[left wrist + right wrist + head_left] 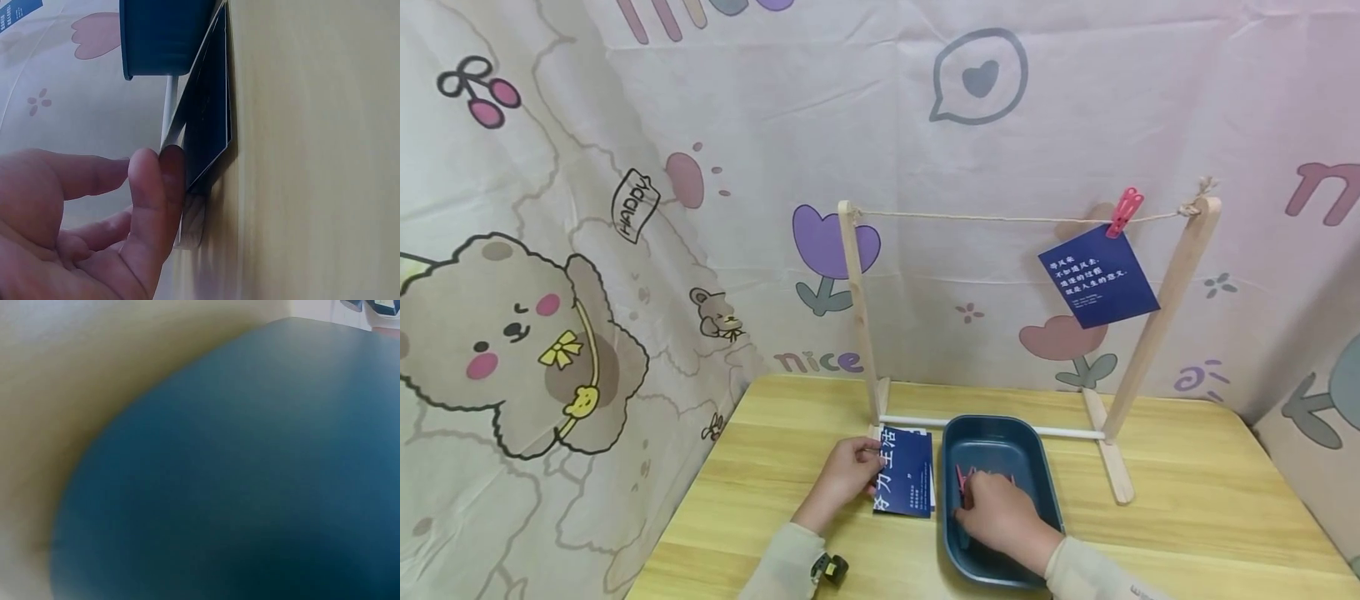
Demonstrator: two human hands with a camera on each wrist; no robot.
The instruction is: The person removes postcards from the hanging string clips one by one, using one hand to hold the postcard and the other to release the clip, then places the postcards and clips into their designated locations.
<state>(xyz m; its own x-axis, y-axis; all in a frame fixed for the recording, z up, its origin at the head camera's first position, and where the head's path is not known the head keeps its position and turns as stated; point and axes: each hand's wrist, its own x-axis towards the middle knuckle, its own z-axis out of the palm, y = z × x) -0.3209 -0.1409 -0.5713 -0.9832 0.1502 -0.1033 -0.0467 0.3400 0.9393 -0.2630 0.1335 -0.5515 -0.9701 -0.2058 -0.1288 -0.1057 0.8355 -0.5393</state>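
My left hand (pixel 850 468) is at the left edge of a small stack of dark blue cards (pixel 912 483) with white writing on the table. In the left wrist view, the fingers pinch the edge of the top card (pixel 199 81), which tilts up from the card beneath. My right hand (pixel 1000 512) reaches down into a dark blue tray (pixel 1051 492), fingers curled beside pink clothespins (pixel 961 479). Its fingertips are hidden, and I cannot tell whether they hold one. The right wrist view shows mostly the tray's outer wall (pixel 250 456).
Behind the tray stands a wooden frame (pixel 1157 333) with a string (pixel 970 217) across its top. A pink clothespin (pixel 1124 212) holds another blue card (pixel 1101 279) on the string near the right post. A white rod (pixel 917 421) joins the frame's feet. Printed cloth hangs behind the table.
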